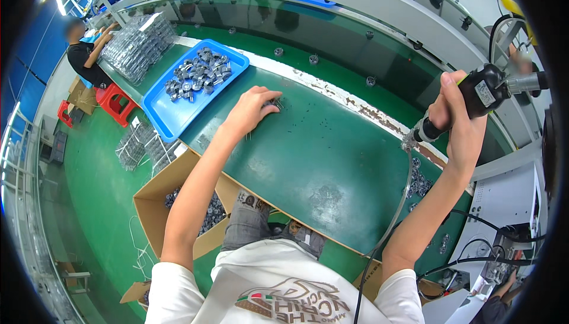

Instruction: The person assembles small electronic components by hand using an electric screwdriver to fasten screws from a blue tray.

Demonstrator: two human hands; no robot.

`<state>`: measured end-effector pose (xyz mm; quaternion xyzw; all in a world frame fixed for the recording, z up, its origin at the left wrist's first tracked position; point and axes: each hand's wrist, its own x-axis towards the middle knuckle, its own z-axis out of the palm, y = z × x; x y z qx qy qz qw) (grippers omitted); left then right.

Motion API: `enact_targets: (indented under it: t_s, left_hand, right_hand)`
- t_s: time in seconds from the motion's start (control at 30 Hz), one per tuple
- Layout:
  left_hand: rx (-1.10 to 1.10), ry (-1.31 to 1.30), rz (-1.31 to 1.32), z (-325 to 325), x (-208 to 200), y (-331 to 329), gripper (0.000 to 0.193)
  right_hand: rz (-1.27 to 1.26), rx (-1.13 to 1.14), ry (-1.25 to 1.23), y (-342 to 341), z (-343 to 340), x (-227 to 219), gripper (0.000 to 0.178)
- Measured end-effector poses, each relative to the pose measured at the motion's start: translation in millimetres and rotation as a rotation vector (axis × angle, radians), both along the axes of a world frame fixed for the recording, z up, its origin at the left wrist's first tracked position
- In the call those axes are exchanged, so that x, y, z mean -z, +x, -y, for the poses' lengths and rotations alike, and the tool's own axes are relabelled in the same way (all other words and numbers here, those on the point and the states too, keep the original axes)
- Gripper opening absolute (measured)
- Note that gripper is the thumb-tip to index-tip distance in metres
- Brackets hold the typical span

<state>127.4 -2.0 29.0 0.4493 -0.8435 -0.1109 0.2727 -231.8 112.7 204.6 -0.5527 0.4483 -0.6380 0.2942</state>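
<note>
Power tool (481, 89) — black, white-labelled

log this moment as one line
left hand: at metal bits on bench | right hand: gripping black tool | blue tray: holds parts

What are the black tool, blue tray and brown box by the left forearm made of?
Black tool: perhaps plastic or coated metal; its smooth dark casing leaves it open.
Blue tray: probably moulded plastic; evenly coloured, smooth, slightly glossy.
Brown box: looks like cardboard; matte, tan, thin-walled with open flaps.
</note>
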Motion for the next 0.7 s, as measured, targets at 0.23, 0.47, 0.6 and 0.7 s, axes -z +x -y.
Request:
enact_targets:
  t_s: [0.23,0.47,0.6,0.7]
  left_hand:
    - [0.026,-0.067,-0.027,-2,6,-19,0.017]
    - [-0.147,0.016,-0.260,-15,-6,-5,0.012]
    - [-0.211,-0.169,-0.370,-9,-26,50,0.012]
    - [-0.368,-0.205,-0.425,15,-48,142,0.014]
  right_hand:
    - [0.015,-0.035,-0.008,-1,-5,-3,0.016]
    - [0.077,-0.064,-0.022,1,1,0,0.016]
    - [0.078,-0.027,-0.025,-13,4,10,0.014]
    - [0.045,-0.013,-0.013,-21,2,14,0.014]
